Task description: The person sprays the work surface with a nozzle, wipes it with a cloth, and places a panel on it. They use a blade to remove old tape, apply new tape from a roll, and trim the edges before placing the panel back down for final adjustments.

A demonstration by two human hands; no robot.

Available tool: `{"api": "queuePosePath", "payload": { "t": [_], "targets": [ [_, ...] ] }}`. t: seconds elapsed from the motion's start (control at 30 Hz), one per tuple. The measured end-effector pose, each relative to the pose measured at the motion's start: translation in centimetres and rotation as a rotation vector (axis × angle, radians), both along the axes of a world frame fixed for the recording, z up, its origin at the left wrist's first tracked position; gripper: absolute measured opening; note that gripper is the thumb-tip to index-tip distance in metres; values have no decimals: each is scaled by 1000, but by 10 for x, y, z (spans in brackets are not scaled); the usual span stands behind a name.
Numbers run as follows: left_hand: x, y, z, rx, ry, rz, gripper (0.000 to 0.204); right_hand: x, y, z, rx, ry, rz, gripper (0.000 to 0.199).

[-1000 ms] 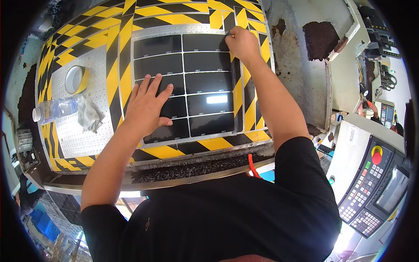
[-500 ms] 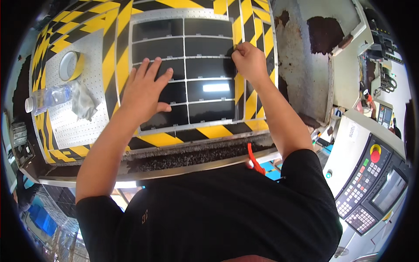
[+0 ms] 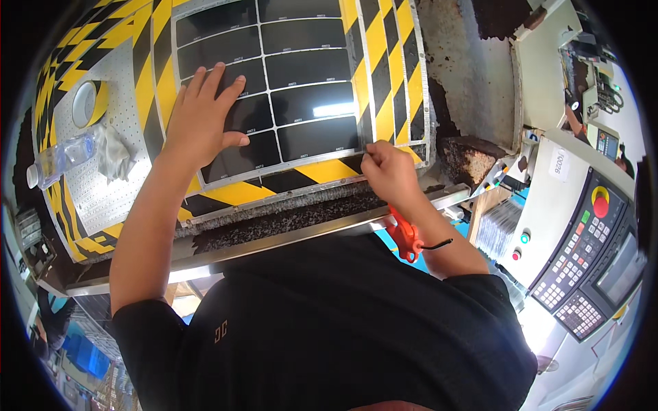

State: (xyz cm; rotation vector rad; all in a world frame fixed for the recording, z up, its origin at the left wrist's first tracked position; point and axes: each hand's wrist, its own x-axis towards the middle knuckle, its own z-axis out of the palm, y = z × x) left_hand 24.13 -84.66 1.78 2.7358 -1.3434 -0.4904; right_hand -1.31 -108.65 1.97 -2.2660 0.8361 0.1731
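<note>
A sheet of glossy black rectangular panels [image 3: 306,68], set in two columns with pale lines between them, lies on the perforated bed. My left hand [image 3: 200,120] rests over the left column, fingers spread and thumb out to the side. At the sheet's near right corner, my right hand [image 3: 392,170] is closed, thumb against curled fingers, by the yellow-and-black striped tape [image 3: 322,169]. Whatever it may pinch there is hidden by the fingers.
Left of the sheet, a tape roll [image 3: 85,104], a clear plastic bottle [image 3: 65,161] and a crumpled grey cloth [image 3: 112,154] lie on the bed. An orange-red tool [image 3: 406,236] hangs at the near metal rail [image 3: 288,241]. A control panel [image 3: 582,260] stands at right.
My right hand has come nearer, from the sheet's right edge down to its near right corner. My left hand stays spread on the panels. The view has shifted a little.
</note>
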Motion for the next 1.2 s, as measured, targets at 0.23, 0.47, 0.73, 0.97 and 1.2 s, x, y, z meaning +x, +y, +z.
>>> {"api": "queuePosePath", "payload": {
  "t": [0.23,0.47,0.73,0.97,1.2],
  "targets": [
    [-1,-3,0,33,-2,-13,100,-12,-4,8,-23,40,101,18],
    [-4,14,-2,-156,-2,32,97,-1,-10,19,-86,-32,132,16],
    [-61,90,3,-508,649,687,75,2,-22,-4,360,-84,-92,23],
    [-85,72,19,-642,733,826,69,1,-22,0,320,-50,54,22],
    [-44,89,-6,-895,936,1145,52,-2,-14,3,300,-88,71,23]
  ]
}}
